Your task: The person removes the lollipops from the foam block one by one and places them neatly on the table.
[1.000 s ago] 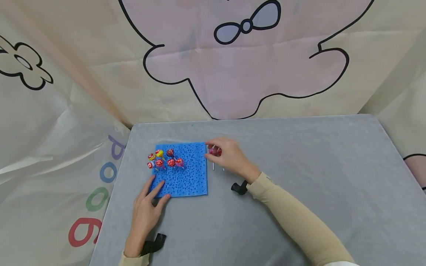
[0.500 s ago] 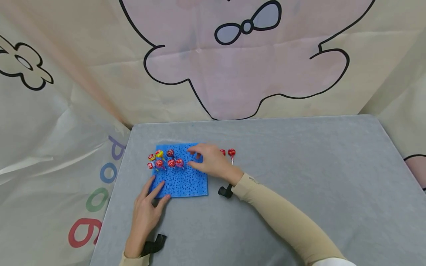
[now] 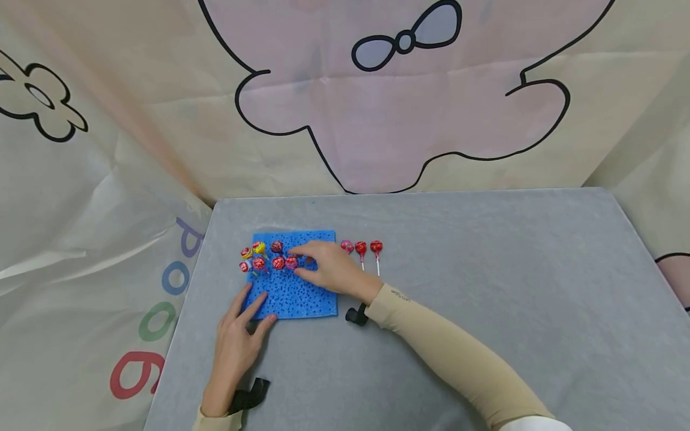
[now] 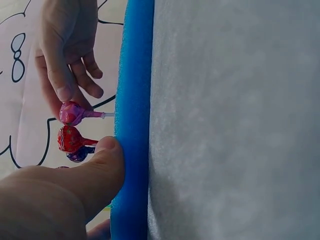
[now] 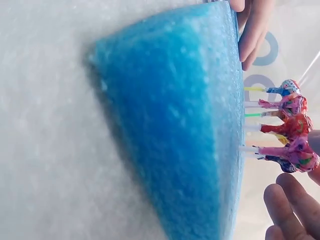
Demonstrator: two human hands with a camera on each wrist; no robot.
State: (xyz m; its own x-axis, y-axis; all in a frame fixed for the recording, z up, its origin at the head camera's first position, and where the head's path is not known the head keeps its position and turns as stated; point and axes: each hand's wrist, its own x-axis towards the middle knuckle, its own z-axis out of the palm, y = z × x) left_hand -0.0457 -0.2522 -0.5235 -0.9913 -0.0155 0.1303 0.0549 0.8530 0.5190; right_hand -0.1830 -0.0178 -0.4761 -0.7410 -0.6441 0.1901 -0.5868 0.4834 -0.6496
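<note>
Thumb [image 3: 305, 275] and index finger [image 3: 304, 246] of the right hand [image 3: 338, 270] are parted by only a small gap, one on each side of a pink lollipop [image 3: 291, 263]. The head of this lollipop lies between the fingertips, at the mouth of the grip; whether they press on it or only surround it, I cannot tell. In the right wrist view, two other fingers [image 5: 280, 202] of this hand are bent just beside the pink head and do not hold anything. The lollipop is upright, with its white stick set in a blue foam block [image 3: 307, 299], and it is the rightmost of the nearer row.

To its left, near it, is a red lollipop [image 3: 278, 263], and behind them a dark-wrapped lollipop [image 3: 277, 246]. Four more lollipops [image 3: 259, 263] stand close together at the left edge of the foam. The left hand [image 3: 237, 346] rests with spread fingers on the near left corner of the block, its thumb touching the near edge.

On the right side of the block, three loose lollipops [image 3: 360, 246] lie on the grey tablecloth [image 3: 485, 287], their heads toward the far side. Behind the table hangs a backdrop [image 3: 420, 114] with a bow drawing [image 3: 405, 42].
</note>
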